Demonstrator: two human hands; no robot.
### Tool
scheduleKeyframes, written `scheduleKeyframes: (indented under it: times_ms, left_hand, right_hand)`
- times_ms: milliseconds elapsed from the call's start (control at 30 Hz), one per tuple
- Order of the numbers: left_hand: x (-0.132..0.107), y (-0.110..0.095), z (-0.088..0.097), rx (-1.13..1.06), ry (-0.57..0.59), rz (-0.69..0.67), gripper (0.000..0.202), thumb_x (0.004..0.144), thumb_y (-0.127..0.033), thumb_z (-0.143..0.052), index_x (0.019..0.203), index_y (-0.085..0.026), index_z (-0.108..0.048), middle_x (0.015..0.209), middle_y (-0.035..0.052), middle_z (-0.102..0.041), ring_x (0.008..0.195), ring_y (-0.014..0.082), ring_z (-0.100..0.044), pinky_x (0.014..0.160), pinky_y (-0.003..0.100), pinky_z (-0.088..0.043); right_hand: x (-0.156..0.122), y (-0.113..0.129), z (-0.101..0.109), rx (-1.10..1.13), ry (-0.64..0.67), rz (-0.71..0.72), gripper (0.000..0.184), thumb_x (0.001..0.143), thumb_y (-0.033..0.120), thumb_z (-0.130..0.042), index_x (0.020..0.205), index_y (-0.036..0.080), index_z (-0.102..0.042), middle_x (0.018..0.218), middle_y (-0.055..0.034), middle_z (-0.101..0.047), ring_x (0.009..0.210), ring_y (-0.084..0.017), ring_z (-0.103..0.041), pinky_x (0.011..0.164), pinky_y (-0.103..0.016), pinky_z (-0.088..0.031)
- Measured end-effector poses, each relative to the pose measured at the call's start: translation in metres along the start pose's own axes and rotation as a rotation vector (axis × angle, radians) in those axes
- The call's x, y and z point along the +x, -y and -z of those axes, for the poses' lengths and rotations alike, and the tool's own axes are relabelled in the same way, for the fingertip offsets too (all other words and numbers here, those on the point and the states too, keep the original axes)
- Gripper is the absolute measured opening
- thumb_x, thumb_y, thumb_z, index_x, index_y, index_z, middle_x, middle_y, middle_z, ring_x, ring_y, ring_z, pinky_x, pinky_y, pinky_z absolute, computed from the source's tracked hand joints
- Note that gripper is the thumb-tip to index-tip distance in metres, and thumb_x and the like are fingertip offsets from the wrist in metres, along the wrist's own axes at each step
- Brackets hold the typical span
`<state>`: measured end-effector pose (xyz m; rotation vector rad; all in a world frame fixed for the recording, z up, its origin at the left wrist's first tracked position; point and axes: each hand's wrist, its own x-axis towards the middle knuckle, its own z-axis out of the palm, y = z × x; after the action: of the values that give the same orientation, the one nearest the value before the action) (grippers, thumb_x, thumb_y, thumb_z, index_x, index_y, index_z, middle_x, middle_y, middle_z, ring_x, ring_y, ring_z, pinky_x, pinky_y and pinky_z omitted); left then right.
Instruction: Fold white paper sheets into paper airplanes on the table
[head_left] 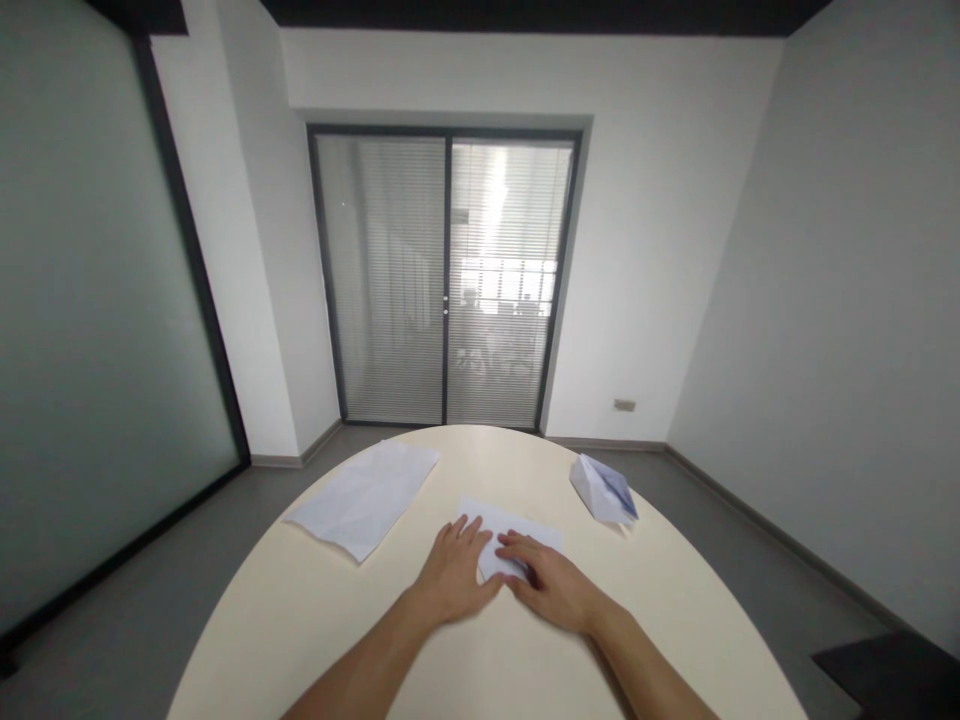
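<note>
A white sheet of paper (517, 522) lies on the round cream table (495, 455), partly covered by both hands. My left hand (455, 572) rests on its left side with the fingers spread, pointing away from me. On the right part of the paper lies my right hand (551, 575), its fingers stretched out and slightly bent. The two thumbs come close together at the paper's near edge. Whether that edge is folded is hidden under the hands.
A larger white sheet (367, 497) with creases lies at the table's left. Near the right rim stands a folded paper piece (604, 492). Beyond the table is a glass door (382, 290) with blinds. A dark flat object (896, 672) shows at lower right.
</note>
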<state>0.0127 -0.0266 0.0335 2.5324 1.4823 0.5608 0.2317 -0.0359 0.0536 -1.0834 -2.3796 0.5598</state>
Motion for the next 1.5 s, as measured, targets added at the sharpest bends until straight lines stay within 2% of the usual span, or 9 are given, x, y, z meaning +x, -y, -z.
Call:
scheduleKeyframes:
  times_ms: [100, 233, 400, 533, 633, 800, 1067, 1500]
  left_hand:
    - [-0.001, -0.001, 0.002, -0.002, 0.062, 0.018, 0.07, 0.088, -0.063, -0.048, 0.145, -0.022, -0.045, 0.157, 0.0102, -0.034, 0.146, 0.0341, -0.024, 0.118, 0.053, -0.018]
    - [-0.002, 0.002, 0.006, -0.005, 0.081, 0.027, 0.068, 0.088, -0.061, -0.049, 0.145, -0.023, -0.046, 0.158, 0.0088, -0.033, 0.147, 0.0323, -0.022, 0.119, 0.053, -0.016]
    - [-0.002, 0.005, 0.011, 0.023, 0.053, 0.001, 0.066, 0.086, -0.054, -0.054, 0.142, -0.019, -0.049, 0.154, 0.0108, -0.04, 0.143, 0.0309, -0.032, 0.119, 0.049, -0.016]
    - [-0.002, 0.005, 0.012, 0.023, 0.044, -0.035, 0.069, 0.083, -0.059, -0.057, 0.14, -0.02, -0.051, 0.152, 0.0111, -0.043, 0.141, 0.0321, -0.035, 0.118, 0.048, -0.022]
    - [-0.002, 0.004, 0.011, 0.029, 0.043, -0.036, 0.063, 0.086, -0.056, -0.055, 0.138, -0.02, -0.053, 0.151, 0.0109, -0.044, 0.14, 0.032, -0.036, 0.117, 0.046, -0.026]
    - [-0.001, 0.002, 0.011, 0.051, 0.031, -0.043, 0.055, 0.092, -0.047, -0.048, 0.139, -0.018, -0.052, 0.15, 0.0127, -0.044, 0.14, 0.0336, -0.036, 0.115, 0.048, -0.029]
    - [0.001, 0.009, 0.01, 0.11, 0.006, -0.07, 0.049, 0.099, -0.04, -0.038, 0.139, -0.016, -0.052, 0.148, 0.0146, -0.047, 0.139, 0.0309, -0.04, 0.114, 0.047, -0.031]
    - [0.007, 0.024, 0.004, 0.01, -0.038, -0.069, 0.046, 0.102, -0.04, -0.033, 0.134, -0.018, -0.059, 0.145, 0.012, -0.05, 0.139, 0.0294, -0.04, 0.115, 0.047, -0.031]
  right_hand:
    - [-0.001, -0.002, 0.0, 0.012, 0.0, -0.006, 0.044, 0.09, 0.04, -0.056, 0.13, 0.022, -0.062, 0.144, -0.0115, -0.053, 0.137, -0.027, -0.045, 0.116, -0.049, -0.033]
    - [-0.002, -0.006, 0.001, 0.013, -0.008, -0.027, 0.044, 0.091, 0.04, -0.054, 0.129, 0.022, -0.063, 0.142, -0.0109, -0.056, 0.136, -0.027, -0.046, 0.116, -0.048, -0.034]
    - [-0.001, -0.015, 0.002, -0.021, -0.04, -0.054, 0.043, 0.095, 0.042, -0.048, 0.127, 0.019, -0.065, 0.137, -0.0112, -0.06, 0.132, -0.026, -0.051, 0.113, -0.047, -0.037]
    - [0.001, -0.018, 0.001, -0.011, -0.055, -0.04, 0.043, 0.098, 0.043, -0.042, 0.124, 0.021, -0.067, 0.134, -0.0096, -0.063, 0.129, -0.025, -0.054, 0.112, -0.047, -0.039]
    - [0.003, -0.019, 0.0, -0.009, -0.058, -0.042, 0.042, 0.098, 0.043, -0.042, 0.123, 0.022, -0.068, 0.133, -0.0093, -0.063, 0.129, -0.025, -0.054, 0.112, -0.047, -0.039]
    - [0.003, -0.017, 0.0, -0.001, -0.076, -0.038, 0.039, 0.098, 0.035, -0.04, 0.122, 0.021, -0.067, 0.134, -0.0086, -0.063, 0.127, -0.023, -0.055, 0.113, -0.044, -0.039]
    - [0.001, -0.021, 0.003, -0.021, -0.093, -0.046, 0.039, 0.092, 0.023, -0.043, 0.121, 0.021, -0.068, 0.13, -0.007, -0.066, 0.123, -0.023, -0.059, 0.111, -0.043, -0.042]
    - [-0.002, -0.022, 0.007, -0.06, -0.083, -0.032, 0.036, 0.094, 0.03, -0.047, 0.122, 0.024, -0.069, 0.125, -0.0068, -0.069, 0.119, -0.024, -0.061, 0.107, -0.041, -0.044]
